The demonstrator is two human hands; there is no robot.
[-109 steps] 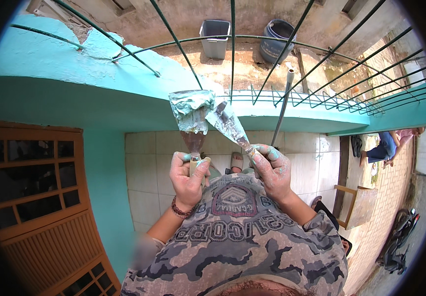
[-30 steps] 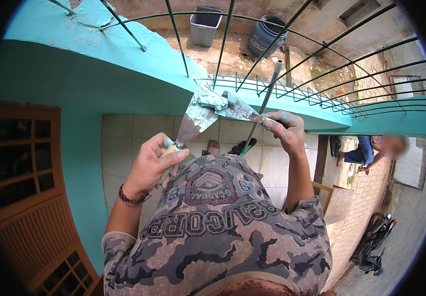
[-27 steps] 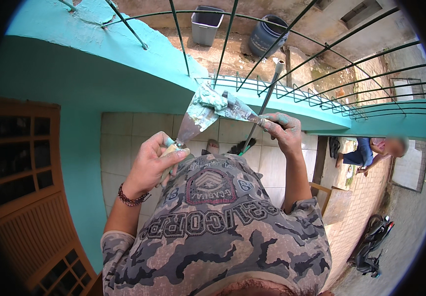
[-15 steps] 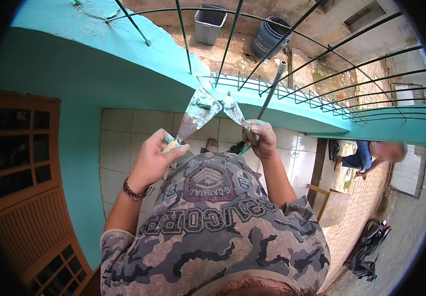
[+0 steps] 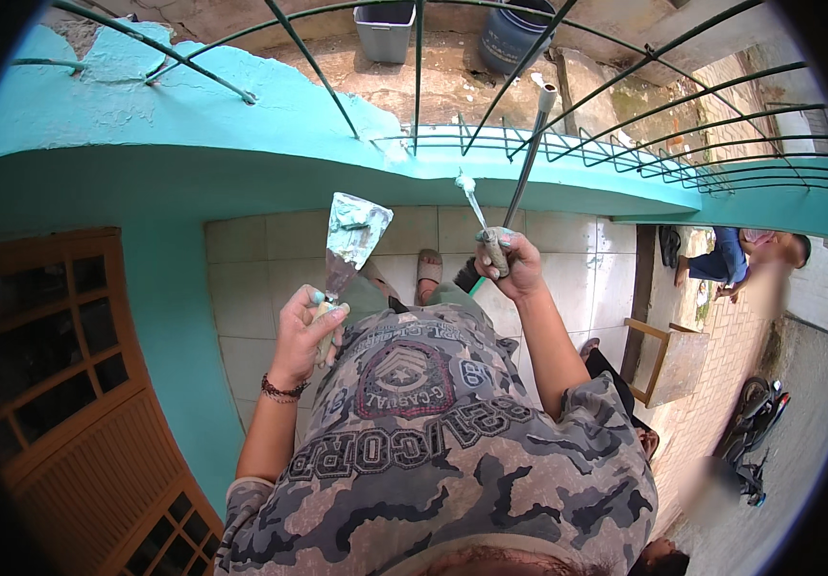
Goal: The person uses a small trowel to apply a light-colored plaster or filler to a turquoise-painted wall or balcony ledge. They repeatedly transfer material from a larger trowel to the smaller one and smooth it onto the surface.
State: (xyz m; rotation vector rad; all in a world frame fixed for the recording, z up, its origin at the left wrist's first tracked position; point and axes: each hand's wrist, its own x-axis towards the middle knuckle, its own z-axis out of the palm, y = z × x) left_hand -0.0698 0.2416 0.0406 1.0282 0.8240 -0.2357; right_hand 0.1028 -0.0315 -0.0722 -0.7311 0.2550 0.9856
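Wrapped round its handle, my left hand point(image 5: 304, 338) grips a wide putty knife point(image 5: 342, 267), blade pointing up and away from me. Pale turquoise putty point(image 5: 360, 223) is smeared across that blade. My right hand point(image 5: 521, 273) is closed on the handle of a second, narrower putty knife point(image 5: 496, 255), whose blade appears almost edge-on. A small lump of putty point(image 5: 466, 182) clings to its tip. The two blades are apart. Just beyond them runs the turquoise wall ledge point(image 5: 289, 134), its paint chipped in places.
Dark green metal bars point(image 5: 418, 86) rise from the ledge. A metal pole point(image 5: 533, 144) leans there, right of my right hand. A grey bin point(image 5: 385, 35) and blue drum point(image 5: 512, 40) stand beyond. At right are a seated person point(image 5: 731, 261), another person's dark clothing point(image 5: 615, 384) and a motorcycle point(image 5: 752, 422).
The two putty knives have moved apart; their blades were close together near the ledge. Both sit lower against the ledge now. The view has shifted, and another person shows at lower right.
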